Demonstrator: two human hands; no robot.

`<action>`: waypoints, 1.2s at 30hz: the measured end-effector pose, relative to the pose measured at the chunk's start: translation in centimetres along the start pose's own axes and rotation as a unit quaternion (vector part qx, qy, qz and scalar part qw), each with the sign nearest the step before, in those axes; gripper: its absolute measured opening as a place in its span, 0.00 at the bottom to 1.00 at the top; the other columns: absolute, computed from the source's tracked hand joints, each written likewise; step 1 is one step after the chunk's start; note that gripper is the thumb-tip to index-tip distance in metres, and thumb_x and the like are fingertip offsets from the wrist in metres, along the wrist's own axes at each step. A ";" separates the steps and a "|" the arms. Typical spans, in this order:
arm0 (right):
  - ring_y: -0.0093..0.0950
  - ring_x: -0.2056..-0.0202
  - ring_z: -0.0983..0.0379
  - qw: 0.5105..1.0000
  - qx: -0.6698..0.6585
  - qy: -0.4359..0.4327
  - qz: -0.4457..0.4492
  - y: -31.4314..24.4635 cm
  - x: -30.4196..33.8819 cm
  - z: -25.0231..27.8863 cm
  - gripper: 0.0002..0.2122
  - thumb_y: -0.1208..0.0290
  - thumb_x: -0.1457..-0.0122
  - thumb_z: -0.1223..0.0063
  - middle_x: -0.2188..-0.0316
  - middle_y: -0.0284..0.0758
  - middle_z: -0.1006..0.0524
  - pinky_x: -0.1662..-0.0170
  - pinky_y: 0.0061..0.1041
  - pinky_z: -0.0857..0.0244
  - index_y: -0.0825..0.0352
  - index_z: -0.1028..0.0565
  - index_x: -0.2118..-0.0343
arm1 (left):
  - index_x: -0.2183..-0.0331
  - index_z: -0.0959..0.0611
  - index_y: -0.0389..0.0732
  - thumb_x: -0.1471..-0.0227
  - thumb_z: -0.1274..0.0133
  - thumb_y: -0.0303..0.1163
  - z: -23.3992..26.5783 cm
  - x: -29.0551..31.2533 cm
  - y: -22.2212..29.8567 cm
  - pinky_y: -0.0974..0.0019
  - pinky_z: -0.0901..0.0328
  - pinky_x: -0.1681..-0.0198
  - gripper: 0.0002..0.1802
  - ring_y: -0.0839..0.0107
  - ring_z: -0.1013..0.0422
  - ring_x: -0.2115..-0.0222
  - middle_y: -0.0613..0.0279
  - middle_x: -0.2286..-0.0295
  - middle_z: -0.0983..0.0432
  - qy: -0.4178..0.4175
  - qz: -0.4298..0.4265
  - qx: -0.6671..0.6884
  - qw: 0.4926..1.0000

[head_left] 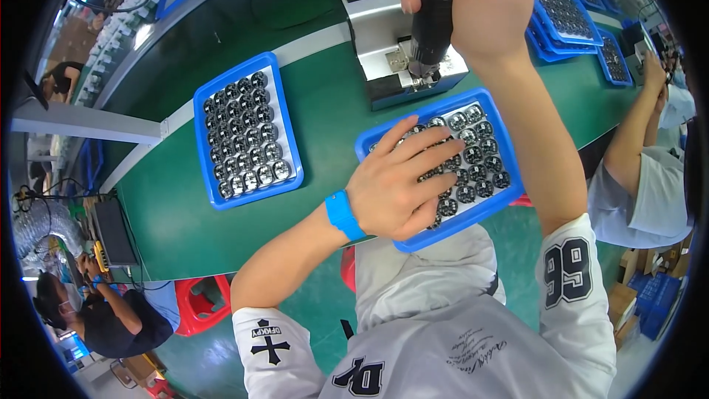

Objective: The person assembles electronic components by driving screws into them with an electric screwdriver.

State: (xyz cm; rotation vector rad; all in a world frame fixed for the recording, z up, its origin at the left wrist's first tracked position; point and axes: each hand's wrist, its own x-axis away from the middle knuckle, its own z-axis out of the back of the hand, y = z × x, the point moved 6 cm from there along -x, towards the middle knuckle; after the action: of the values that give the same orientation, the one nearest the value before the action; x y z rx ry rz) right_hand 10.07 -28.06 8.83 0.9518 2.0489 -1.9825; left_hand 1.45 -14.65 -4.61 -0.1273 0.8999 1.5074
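Green worktop [325, 103] carrying a metal bench fixture [373, 33]

The green worktop is stretching from the left to the far right, the metal bench fixture standing at its far side. At the far right, a stack of blue trays [554, 50] is resting. A near blue tray [504, 139] is lying just in front of the fixture; a left blue tray [262, 193] is lying well apart from it, to the left. The left hand [395, 188] is lying over the near blue tray, fingers spreading apart; whether a fingertip is pressing on anything, I cannot tell. Well apart from it, the right hand [487, 15] is clamping round a black handheld driver [439, 11], which is pointing down at the fixture. A blue wristband [344, 216] is circling the left wrist. Glossy black round pieces [473, 155] are sitting in rows in the near and left trays.
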 end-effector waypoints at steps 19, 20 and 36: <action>0.29 0.79 0.33 0.985 -0.123 -0.119 -0.031 -4.3 10.4 8.8 0.54 0.17 0.45 0.77 0.76 0.37 0.28 0.71 0.29 0.37 0.74 0.33 0.43 | 0.65 0.12 0.42 0.61 0.42 0.32 0.4 -0.2 0.8 0.36 0.47 0.34 0.16 0.52 0.33 0.42 0.53 0.46 0.25 -0.014 0.001 -0.012 1.000; 0.29 0.79 0.33 0.979 -0.178 -0.070 -0.067 -3.8 11.3 9.4 0.54 0.17 0.45 0.76 0.77 0.37 0.28 0.72 0.29 0.37 0.74 0.33 0.43 | 0.65 0.12 0.43 0.61 0.41 0.32 0.3 -0.4 1.0 0.36 0.47 0.34 0.16 0.53 0.33 0.41 0.53 0.45 0.26 -0.022 0.003 -0.021 1.000; 0.30 0.79 0.30 0.987 -0.156 0.011 -0.046 -2.5 17.2 11.7 0.57 0.13 0.55 0.60 0.78 0.39 0.27 0.71 0.31 0.33 0.70 0.34 0.42 | 0.60 0.10 0.50 0.58 0.37 0.42 -2.8 -0.8 2.5 0.39 0.53 0.31 0.19 0.56 0.40 0.35 0.61 0.37 0.32 -0.115 0.007 -0.050 0.992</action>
State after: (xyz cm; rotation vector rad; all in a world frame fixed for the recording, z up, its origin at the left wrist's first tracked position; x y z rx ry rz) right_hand -8.58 -33.00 0.74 0.8290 2.3619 -1.6259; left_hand -1.77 -16.65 -4.89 -0.0194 0.6412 1.5442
